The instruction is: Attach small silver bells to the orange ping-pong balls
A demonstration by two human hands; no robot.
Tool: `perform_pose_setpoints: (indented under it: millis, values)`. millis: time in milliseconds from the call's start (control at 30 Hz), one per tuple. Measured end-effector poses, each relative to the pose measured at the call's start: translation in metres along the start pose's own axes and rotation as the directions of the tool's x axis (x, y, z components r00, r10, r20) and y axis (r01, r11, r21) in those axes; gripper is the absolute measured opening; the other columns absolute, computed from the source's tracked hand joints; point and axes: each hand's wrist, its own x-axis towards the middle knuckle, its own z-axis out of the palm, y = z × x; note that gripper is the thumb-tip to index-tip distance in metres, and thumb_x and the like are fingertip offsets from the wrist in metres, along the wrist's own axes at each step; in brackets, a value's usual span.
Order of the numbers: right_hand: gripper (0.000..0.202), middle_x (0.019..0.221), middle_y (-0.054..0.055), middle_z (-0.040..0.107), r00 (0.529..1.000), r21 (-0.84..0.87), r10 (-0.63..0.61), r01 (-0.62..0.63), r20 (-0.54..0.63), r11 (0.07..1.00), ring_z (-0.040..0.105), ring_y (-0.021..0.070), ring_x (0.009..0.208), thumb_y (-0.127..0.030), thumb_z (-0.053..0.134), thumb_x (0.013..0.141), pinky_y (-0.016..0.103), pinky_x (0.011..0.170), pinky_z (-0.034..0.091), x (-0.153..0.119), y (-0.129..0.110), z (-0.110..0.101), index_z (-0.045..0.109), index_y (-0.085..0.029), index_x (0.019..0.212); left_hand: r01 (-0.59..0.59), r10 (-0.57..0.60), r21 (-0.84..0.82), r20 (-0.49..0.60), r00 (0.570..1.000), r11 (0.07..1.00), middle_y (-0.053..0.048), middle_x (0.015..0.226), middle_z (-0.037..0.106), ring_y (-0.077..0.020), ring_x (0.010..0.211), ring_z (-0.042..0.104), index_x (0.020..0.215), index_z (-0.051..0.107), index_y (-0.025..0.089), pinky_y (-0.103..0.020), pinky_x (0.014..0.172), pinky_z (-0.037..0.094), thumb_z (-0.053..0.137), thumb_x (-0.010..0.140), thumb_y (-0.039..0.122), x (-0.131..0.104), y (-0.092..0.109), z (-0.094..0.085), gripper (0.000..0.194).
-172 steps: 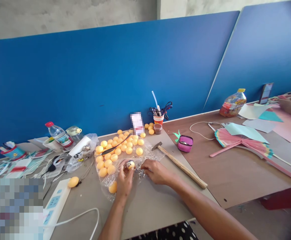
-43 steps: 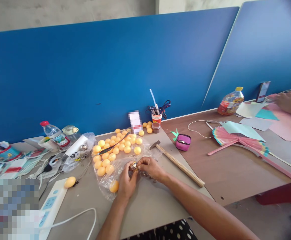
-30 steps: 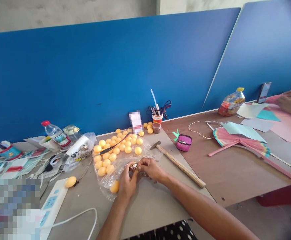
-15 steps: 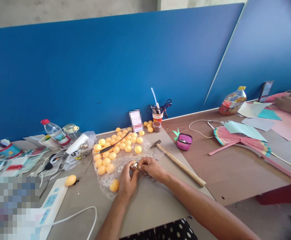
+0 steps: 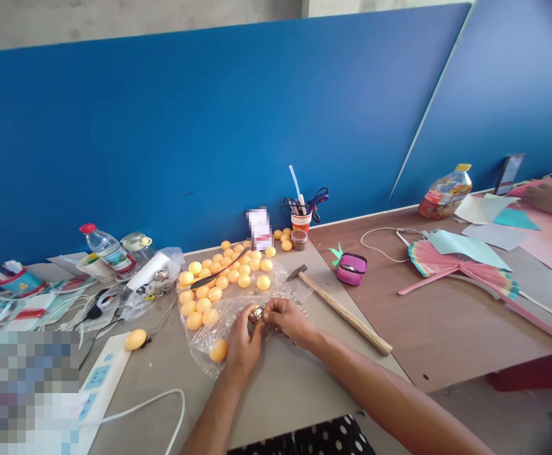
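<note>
A small shiny metallic ball (image 5: 256,315) sits in the fingers of my left hand (image 5: 244,344). My right hand (image 5: 286,319) is closed at the ball's right side, thumb and fingertips pinched together; whatever lies between them is too small to make out. Beneath and behind both hands spreads a clear plastic bag (image 5: 200,344). Many orange balls (image 5: 210,317) lie on it, with a dark thin tool (image 5: 219,273) across them. One orange ball (image 5: 218,349) rests just left of my left hand. To the right is a hammer (image 5: 342,309) with a wooden handle.
Left: power strip (image 5: 108,373), cables, bottle (image 5: 108,251) and another orange ball (image 5: 136,339). Behind: cup of tools (image 5: 301,219). Right: purple pouch (image 5: 352,269), pink fan (image 5: 460,268), juice bottle (image 5: 445,191), papers and another person's hands (image 5: 548,197).
The view has shifted slightly. Both hands stay together at the metallic ball, which looks slightly turned in my left fingers.
</note>
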Motion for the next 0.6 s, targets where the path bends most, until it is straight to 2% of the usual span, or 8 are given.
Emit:
perform_pose_setpoints:
  millis: [167, 367, 600]
  values:
    - [0.008, 0.053, -0.005, 0.053, 0.999, -0.002, -0.014, 0.014, -0.043, 1.0, 0.042, 0.0088, 0.048, -0.02, 0.059, 0.065, 0.023, 0.049, 0.03, 0.0, 0.0008, 0.002, 0.052, -0.018, 0.063, 0.007, -0.007, 0.005, 0.007, 1.0, 1.0, -0.012, 0.11, 0.067, -0.0251, 0.104, 0.063, 0.115, 0.054, 0.02, -0.043, 0.09, 0.051, 0.052, 0.083, 0.024, -0.0001, 0.0002, -0.0001, 0.032]
    - [0.01, 0.051, -0.006, 0.051, 0.999, -0.005, -0.006, 0.006, -0.037, 1.0, 0.04, 0.0083, 0.047, -0.019, 0.06, 0.064, 0.022, 0.048, 0.03, 0.0011, -0.0003, 0.0017, 0.051, -0.019, 0.063, -0.032, 0.032, 0.015, 0.013, 0.999, 0.999, -0.013, 0.111, 0.066, -0.0247, 0.103, 0.063, 0.115, 0.053, 0.019, -0.041, 0.088, 0.052, 0.05, 0.084, 0.022, -0.001, -0.0008, -0.0003, 0.032]
    - [0.009, 0.053, -0.006, 0.05, 0.995, -0.153, -0.073, 0.061, -0.074, 0.986, 0.041, 0.0083, 0.049, -0.016, 0.058, 0.065, 0.021, 0.049, 0.032, 0.0032, 0.0041, 0.0015, 0.05, -0.018, 0.062, -0.039, 0.038, 0.042, 0.043, 0.998, 0.998, -0.013, 0.113, 0.066, -0.0245, 0.104, 0.063, 0.118, 0.052, 0.018, -0.041, 0.089, 0.052, 0.049, 0.085, 0.021, -0.0019, -0.0037, 0.0006, 0.033]
